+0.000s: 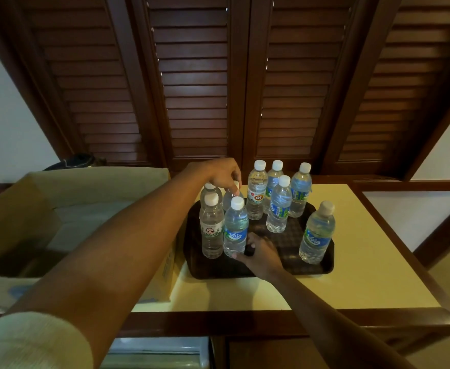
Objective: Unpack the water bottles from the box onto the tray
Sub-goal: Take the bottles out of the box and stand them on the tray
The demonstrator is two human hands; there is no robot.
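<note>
Bottles (pixel 279 205), clear with white caps, stood upright and crowded toward the far and left edges of the dark tray (pixel 322 267), with bare room at its near middle. Left hand (pixel 222 174) pinched a rear bottle's cap; right hand (pixel 260 250) gripped a small dark object beside the front bottle (pixel 235 227). The box (pixel 16 222) sat left.

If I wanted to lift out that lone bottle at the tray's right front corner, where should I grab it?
Take the lone bottle around its middle, at the blue label, coming from the right or front. It stands apart from the other bottles, tilted slightly in this view, so its sides are free there. The tray rim is low and should not block a side approach.
</note>
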